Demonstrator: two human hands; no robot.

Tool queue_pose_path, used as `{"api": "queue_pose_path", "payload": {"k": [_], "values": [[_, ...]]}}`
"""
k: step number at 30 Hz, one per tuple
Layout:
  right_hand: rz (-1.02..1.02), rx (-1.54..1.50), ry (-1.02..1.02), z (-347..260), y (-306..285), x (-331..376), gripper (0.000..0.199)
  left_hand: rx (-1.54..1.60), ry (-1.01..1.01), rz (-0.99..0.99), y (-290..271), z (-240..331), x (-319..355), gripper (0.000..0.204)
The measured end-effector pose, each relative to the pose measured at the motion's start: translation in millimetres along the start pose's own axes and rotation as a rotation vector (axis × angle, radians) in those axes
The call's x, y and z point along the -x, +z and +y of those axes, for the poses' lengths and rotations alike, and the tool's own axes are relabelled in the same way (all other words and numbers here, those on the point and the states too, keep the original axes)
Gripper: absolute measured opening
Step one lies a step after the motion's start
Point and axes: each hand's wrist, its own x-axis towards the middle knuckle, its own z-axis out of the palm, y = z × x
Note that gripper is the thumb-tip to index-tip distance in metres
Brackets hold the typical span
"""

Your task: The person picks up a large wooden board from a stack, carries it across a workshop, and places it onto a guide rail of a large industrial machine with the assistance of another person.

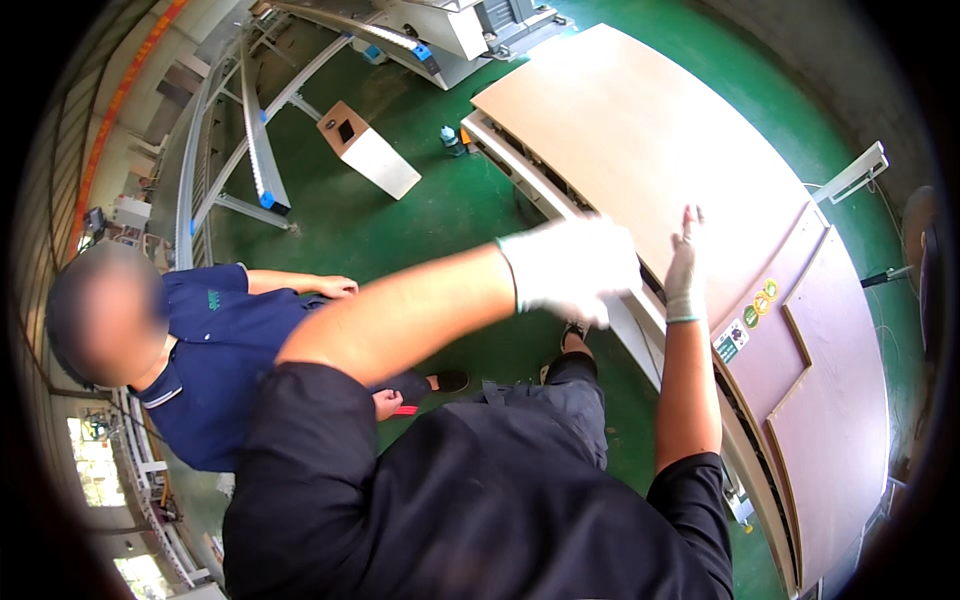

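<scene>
My left hand [575, 268], in a white glove, is raised in front of me near the long edge of a large worktable. Motion smears its fingers, so their shape is unclear. My right hand [686, 265], gloved the same way, points up over the table edge with its fingers stretched out and nothing in them. Beyond both hands a wide pale brown board [640, 130] covers the table. Thinner flat panels [840, 400] with stepped edges rest on the table to the right, by several round stickers [760, 300].
A person in a navy shirt [215, 330] stands close on my left. Behind them are metal conveyor rails [262, 150], a white box-like stand [372, 158] and a small dark bottle [452, 142] on green floor. A grey machine [450, 30] stands at the back.
</scene>
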Motion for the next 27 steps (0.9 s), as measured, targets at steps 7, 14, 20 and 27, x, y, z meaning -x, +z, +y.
{"api": "queue_pose_path", "payload": {"k": [7,14,20,27], "values": [[0.253,1.157,-0.549,-44,-59,-20,0.091,0.248,-0.551,0.521,97,-74,73,0.066],[-0.492,1.650,-0.260,67,-109,68,0.092,0.654,-1.042,-0.169,350,-21,170,0.064],[-0.968,1.248,0.252,133,-150,230,0.083,1.048,-1.079,-0.544,499,185,258,0.068],[-0.509,1.125,0.504,125,-319,329,0.063,0.760,-0.992,-0.699,481,171,233,0.058]]}}
